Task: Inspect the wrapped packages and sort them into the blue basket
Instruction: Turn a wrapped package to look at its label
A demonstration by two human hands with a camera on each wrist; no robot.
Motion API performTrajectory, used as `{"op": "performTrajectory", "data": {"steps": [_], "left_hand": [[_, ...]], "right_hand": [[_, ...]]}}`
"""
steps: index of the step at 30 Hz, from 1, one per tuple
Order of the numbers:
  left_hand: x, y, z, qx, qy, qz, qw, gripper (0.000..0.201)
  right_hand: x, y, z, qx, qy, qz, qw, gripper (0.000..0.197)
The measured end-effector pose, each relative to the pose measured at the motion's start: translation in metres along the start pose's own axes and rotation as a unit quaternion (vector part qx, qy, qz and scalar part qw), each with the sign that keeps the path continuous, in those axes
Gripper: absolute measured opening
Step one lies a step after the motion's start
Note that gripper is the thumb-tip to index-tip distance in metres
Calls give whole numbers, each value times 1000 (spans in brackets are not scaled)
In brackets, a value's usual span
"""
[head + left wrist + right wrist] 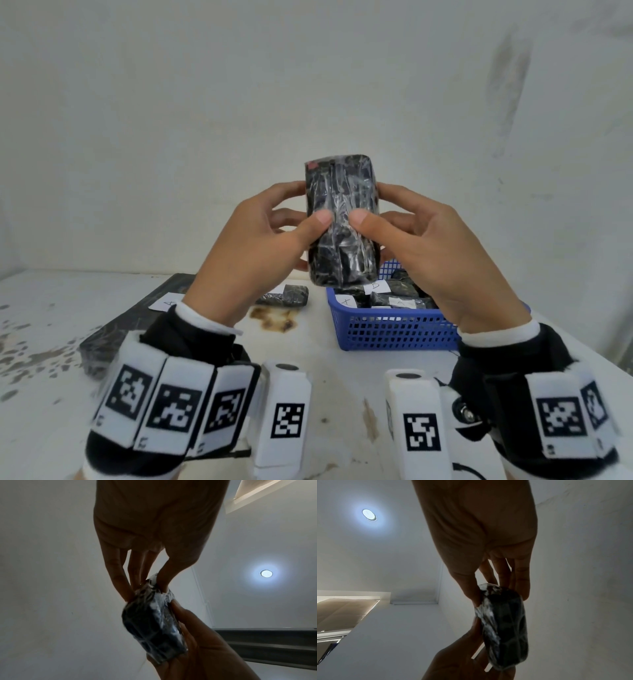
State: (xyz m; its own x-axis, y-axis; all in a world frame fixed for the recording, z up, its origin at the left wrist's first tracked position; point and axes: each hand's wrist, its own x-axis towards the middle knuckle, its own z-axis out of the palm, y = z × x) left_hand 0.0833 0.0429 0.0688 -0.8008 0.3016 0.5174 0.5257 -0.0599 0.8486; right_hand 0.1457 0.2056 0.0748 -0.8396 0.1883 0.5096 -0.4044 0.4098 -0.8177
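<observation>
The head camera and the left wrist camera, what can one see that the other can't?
Only the head view shows the table, the blue basket with wrapped packages and paper labels in it, another package lying on the table, and the wrist bands with their black-and-white marks.

Only the left wrist view shows the ceiling lamp and a dark beam.

Both show the package held up between the left hand and the right hand, with fingers on its sides.

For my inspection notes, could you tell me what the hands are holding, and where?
Both hands, left and right, hold one wrapped package upright by its long sides, thumbs on its front.
</observation>
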Motion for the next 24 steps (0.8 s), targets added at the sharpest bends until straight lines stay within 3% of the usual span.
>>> {"op": "performTrajectory", "data": {"steps": [17, 24], "left_hand": [[-2, 2, -1, 19, 3, -2, 1000, 31], [-3, 3, 0, 40, 10, 6, 999, 23]], "right_hand": [[0, 1, -1, -20, 6, -7, 1000, 26], [0, 0, 0, -4, 4, -9, 1000, 32]]}}
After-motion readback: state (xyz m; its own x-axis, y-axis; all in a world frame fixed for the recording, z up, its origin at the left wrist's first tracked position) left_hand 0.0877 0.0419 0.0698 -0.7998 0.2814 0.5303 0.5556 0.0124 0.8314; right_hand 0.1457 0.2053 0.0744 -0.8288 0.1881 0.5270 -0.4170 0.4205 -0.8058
